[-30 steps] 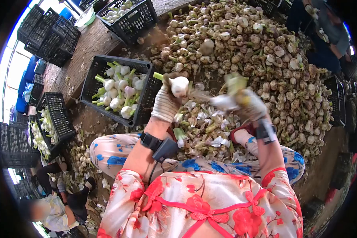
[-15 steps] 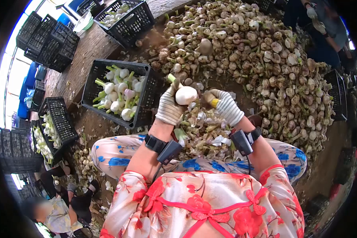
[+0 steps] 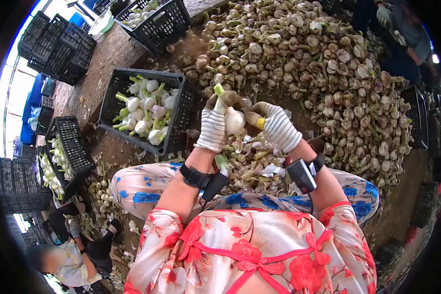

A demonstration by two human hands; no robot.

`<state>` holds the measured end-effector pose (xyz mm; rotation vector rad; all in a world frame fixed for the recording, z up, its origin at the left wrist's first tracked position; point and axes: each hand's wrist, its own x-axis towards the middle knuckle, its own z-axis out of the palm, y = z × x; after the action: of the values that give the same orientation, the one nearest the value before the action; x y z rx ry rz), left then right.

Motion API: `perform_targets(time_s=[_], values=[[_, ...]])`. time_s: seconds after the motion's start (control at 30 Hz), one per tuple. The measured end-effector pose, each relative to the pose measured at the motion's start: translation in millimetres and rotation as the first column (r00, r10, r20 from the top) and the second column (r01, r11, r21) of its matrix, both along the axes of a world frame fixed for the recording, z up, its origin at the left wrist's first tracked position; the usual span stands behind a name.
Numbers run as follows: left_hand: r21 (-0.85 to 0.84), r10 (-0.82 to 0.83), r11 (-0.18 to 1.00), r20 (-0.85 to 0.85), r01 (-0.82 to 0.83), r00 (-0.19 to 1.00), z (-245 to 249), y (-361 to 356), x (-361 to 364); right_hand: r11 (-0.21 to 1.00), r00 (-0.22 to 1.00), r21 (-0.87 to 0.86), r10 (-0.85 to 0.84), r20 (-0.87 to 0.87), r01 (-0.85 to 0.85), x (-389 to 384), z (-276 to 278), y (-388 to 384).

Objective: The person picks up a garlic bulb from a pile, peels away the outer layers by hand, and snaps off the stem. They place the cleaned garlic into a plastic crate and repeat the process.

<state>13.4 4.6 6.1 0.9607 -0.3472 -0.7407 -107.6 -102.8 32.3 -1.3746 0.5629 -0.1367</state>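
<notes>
My left hand [image 3: 212, 128], in a striped glove with dirty fingertips, is closed round a white garlic bulb [image 3: 235, 122] with its green stem pointing up. Close to the bulb's right side is my right hand [image 3: 278, 128], gloved too, its fingers bent together and a yellow band showing on them. What those fingers hold, if anything, is hidden. Below both hands lies a heap of loose garlic skins [image 3: 252, 169]. To the left stands a black crate [image 3: 173, 120] partly filled with clean white garlic [image 3: 144, 109] on green stems.
A large pile of unpeeled garlic [image 3: 299, 59] spreads ahead and to the right. Another black crate [image 3: 164, 27] with bulbs stands at the top. More crates [image 3: 76, 147] are at left, near a seated person [image 3: 76, 264]. Another person [image 3: 402, 39] works at upper right.
The garlic bulb has turned more upright in my left hand, its stem now pointing up. My right hand has come nearer, its fingertips now beside the bulb.
</notes>
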Motion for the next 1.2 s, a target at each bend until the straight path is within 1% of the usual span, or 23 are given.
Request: perform_targets(time_s=[0.07,0.13,0.17,0.2,0.27,0.33,0.37,0.4,0.47,0.53,0.6,0.67,0.7,0.73,0.77,0.8,0.9,0.93,0.97,1.03,1.1,1.13,1.2], values=[[0.019,-0.020,1.000,-0.081,0.021,0.996,0,1,3,0.996,0.992,0.088,0.019,0.124,-0.030,-3,-13,-4],[0.035,0.056,0.998,-0.119,-0.052,0.991,3,0,2,0.994,0.993,0.108,0.003,0.119,-0.016,-3,-21,-5],[0.113,0.071,0.993,-0.247,-0.045,0.966,4,1,4,0.978,0.994,0.209,-0.020,0.105,-0.002,-4,-23,-6],[0.113,0.072,0.993,-0.248,-0.045,0.966,4,2,7,0.951,0.995,0.308,-0.043,0.088,0.014,-4,-26,-6],[-0.090,-0.184,0.983,-0.459,0.160,0.869,2,4,13,0.920,0.995,0.392,-0.053,0.080,0.018,-5,-26,-3],[-0.032,-0.144,0.989,-0.462,0.146,0.875,7,2,9,0.841,0.980,0.540,-0.085,0.177,-0.025,-6,-13,7],[0.081,-0.077,0.990,-0.350,0.112,0.934,6,2,7,0.902,0.975,0.431,-0.125,0.183,0.035,-4,-14,10],[0.189,-0.020,0.980,-0.224,0.064,0.974,6,1,6,0.900,0.975,0.434,-0.127,0.183,0.036,-2,-18,13],[0.193,0.019,0.981,-0.193,0.019,0.981,9,2,4,0.983,0.951,0.090,-0.176,0.255,0.158,2,-25,18],[0.189,0.104,0.979,-0.134,-0.078,0.985,12,2,3,0.979,0.948,0.098,-0.196,0.250,0.176,2,-19,20],[0.101,0.065,0.994,-0.199,-0.046,0.978,8,3,6,0.910,0.948,0.369,-0.268,0.169,0.192,1,-13,18],[0.057,0.108,0.993,-0.179,-0.099,0.978,10,1,3,0.892,0.954,0.410,-0.266,0.136,0.190,0,-12,16],[0.058,0.104,0.994,-0.179,-0.096,0.978,10,-1,0,0.965,0.956,0.131,-0.246,0.162,0.226,3,-11,20],[0.045,0.114,0.993,-0.145,-0.108,0.983,11,-3,-4,0.956,0.959,-0.159,-0.219,0.179,0.248,7,-10,23],[0.034,0.124,0.992,-0.111,-0.121,0.986,11,-3,-8,0.914,0.961,-0.305,-0.232,0.152,0.269,7,-5,25],[0.020,0.135,0.991,-0.075,-0.134,0.988,12,-4,-9,0.914,0.960,-0.303,-0.234,0.151,0.270,6,-6,24],[-0.037,0.075,0.996,-0.247,-0.086,0.966,16,0,-5,0.939,0.933,-0.030,-0.336,0.130,0.343,8,-31,15],[-0.074,0.017,0.996,-0.344,-0.045,0.939,19,0,-2,0.915,0.956,-0.296,-0.294,-0.018,0.276,6,-53,4],[-0.132,-0.048,0.991,-0.429,-0.010,0.902,3,0,8,0.948,0.971,-0.239,-0.230,-0.060,0.210,0,-84,-6],[-0.174,-0.064,0.984,-0.588,-0.048,0.806,2,-2,12,0.974,0.982,-0.179,-0.161,-0.100,0.141,-10,-92,-10],[-0.190,-0.082,0.980,-0.641,-0.054,0.763,-5,1,18,0.928,0.999,-0.373,-0.024,-0.045,0.006,-21,-89,-9],[-0.186,-0.095,0.982,-0.664,-0.040,0.742,-7,2,21,0.928,0.999,-0.373,-0.021,-0.047,0.002,-21,-76,-8],[-0.183,-0.112,0.983,-0.684,-0.021,0.721,-9,2,22,0.945,0.964,-0.317,-0.013,-0.266,-0.075,-15,-54,-8]])
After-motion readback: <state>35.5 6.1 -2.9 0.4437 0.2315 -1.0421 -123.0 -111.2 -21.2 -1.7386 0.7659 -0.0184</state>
